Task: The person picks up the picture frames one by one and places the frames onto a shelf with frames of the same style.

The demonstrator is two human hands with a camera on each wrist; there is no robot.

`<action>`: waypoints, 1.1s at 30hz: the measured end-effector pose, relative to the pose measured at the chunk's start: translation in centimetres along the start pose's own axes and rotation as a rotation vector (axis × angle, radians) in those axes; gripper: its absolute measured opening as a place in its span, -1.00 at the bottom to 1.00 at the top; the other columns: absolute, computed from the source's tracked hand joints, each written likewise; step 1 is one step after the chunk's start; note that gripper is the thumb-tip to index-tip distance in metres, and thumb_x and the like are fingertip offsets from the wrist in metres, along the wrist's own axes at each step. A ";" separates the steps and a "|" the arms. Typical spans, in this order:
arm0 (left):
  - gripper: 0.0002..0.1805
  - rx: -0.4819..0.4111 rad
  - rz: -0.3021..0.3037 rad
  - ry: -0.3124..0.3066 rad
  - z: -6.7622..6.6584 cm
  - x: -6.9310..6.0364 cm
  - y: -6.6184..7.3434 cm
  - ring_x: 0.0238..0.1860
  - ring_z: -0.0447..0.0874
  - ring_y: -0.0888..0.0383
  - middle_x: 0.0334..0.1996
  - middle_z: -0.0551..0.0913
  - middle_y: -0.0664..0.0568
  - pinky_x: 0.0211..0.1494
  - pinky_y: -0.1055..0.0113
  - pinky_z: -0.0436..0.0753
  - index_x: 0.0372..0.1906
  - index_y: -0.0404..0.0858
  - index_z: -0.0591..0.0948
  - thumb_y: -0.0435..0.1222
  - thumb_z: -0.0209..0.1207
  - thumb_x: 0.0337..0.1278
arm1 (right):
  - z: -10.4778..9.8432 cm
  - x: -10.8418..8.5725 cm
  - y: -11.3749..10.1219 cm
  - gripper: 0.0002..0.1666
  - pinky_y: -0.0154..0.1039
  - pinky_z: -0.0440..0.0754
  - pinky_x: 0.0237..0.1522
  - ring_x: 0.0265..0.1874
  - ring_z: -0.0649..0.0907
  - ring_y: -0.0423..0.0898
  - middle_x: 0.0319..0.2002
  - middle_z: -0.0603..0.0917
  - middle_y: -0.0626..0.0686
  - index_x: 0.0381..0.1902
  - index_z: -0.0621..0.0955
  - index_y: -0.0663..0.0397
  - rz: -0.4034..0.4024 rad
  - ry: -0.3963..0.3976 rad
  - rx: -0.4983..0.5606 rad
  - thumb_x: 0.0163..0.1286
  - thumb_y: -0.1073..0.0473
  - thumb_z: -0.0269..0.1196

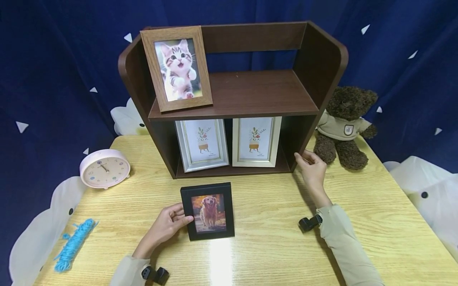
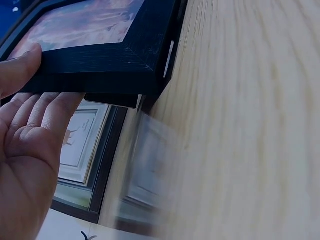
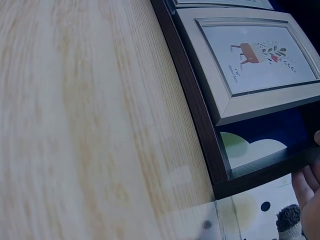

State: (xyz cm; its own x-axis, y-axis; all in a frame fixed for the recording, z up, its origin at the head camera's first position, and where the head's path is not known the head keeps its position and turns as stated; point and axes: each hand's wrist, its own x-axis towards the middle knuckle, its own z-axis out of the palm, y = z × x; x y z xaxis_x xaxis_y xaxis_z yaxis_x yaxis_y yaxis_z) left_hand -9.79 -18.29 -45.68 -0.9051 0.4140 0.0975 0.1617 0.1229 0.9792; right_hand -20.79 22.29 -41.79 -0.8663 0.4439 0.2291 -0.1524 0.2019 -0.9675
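A black frame with a dog picture [image 1: 209,212] stands on the table in front of the shelf, and my left hand [image 1: 166,224] grips its left edge, thumb on the front. In the left wrist view the left hand [image 2: 32,135] has its fingers behind the black frame [image 2: 95,65]. My right hand [image 1: 313,172] holds the lower right side panel of the dark brown shelf [image 1: 261,91]. At the right wrist view's edge, the right hand [image 3: 310,195] is partly cut off beside that panel. A silver frame [image 1: 224,147] and a cream frame [image 1: 255,163] stand in the lower compartment.
A wooden frame with a kitten picture [image 1: 179,71] leans at the left of the upper shelf. A round clock [image 1: 105,169] and blue cord bundle [image 1: 75,245] lie toward the left of the table [image 1: 264,254]. A brown teddy bear [image 1: 345,123] sits right of the shelf.
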 end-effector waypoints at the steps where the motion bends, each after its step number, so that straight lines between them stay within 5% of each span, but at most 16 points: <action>1: -0.56 -0.003 0.002 -0.001 0.0 0.0 0.0 -0.13 0.65 0.38 -0.05 0.52 -0.58 -0.04 0.46 0.62 0.10 -0.73 0.35 -0.50 0.11 0.22 | 0.0 0.0 0.0 -0.70 -0.63 0.57 -0.30 -0.42 0.63 -0.44 -0.50 0.62 -0.36 -0.16 0.63 0.44 -0.003 0.001 -0.002 0.19 0.30 0.33; 10: -0.64 0.055 -0.004 0.021 0.5 0.3 0.5 -0.16 0.65 0.40 -0.13 0.62 -0.46 -0.08 0.47 0.64 0.01 -0.66 0.45 -0.46 0.15 0.20 | 0.1 -0.1 -0.2 -0.67 -0.63 0.57 -0.30 -0.42 0.62 -0.45 -0.49 0.61 -0.36 -0.13 0.61 0.48 -0.004 0.004 -0.005 0.21 0.31 0.32; 13: -0.78 0.079 0.010 0.043 0.6 0.5 0.8 -0.31 0.62 0.46 -0.39 0.68 -0.15 -0.23 0.53 0.63 -0.18 -0.60 0.51 -0.47 0.18 0.17 | 0.1 -0.1 -0.1 -0.67 -0.63 0.57 -0.30 -0.42 0.62 -0.45 -0.49 0.61 -0.35 -0.13 0.61 0.47 0.002 0.002 -0.006 0.20 0.30 0.32; 17: -0.79 0.092 0.040 0.053 0.9 1.1 1.2 -0.58 0.29 0.54 -0.63 0.29 0.26 -0.55 0.62 0.36 -0.46 -0.48 0.41 -0.47 0.20 0.14 | 0.1 0.0 0.0 -0.68 -0.63 0.57 -0.32 -0.44 0.62 -0.45 -0.51 0.62 -0.35 -0.15 0.62 0.47 -0.004 0.006 -0.005 0.19 0.31 0.33; 26: -0.82 0.071 0.065 0.020 1.3 2.4 2.3 -0.64 0.07 0.45 -0.66 0.14 0.24 -0.64 0.55 0.17 -0.45 -0.47 0.43 -0.48 0.20 0.14 | 0.1 0.2 0.2 -0.68 -0.62 0.58 -0.29 -0.43 0.63 -0.46 -0.51 0.63 -0.34 -0.16 0.63 0.46 -0.006 -0.005 0.025 0.17 0.31 0.35; 33: -0.87 0.030 0.071 0.009 1.9 2.8 2.8 -0.56 0.37 0.50 -0.58 0.47 0.15 -0.54 0.59 0.44 -0.33 -0.54 0.51 -0.49 0.20 0.13 | 0.0 0.0 0.1 -0.66 -0.62 0.57 -0.29 -0.43 0.63 -0.47 -0.49 0.63 -0.33 -0.14 0.61 0.50 -0.022 -0.003 0.012 0.19 0.31 0.34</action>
State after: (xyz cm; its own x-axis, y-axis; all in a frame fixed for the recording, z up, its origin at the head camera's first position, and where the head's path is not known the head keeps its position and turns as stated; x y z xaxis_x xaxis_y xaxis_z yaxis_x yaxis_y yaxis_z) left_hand -11.17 -15.07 -43.05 -0.8941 0.4149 0.1684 0.2375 0.1206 0.9639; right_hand -20.81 22.32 -41.85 -0.8642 0.4367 0.2497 -0.1770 0.2007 -0.9635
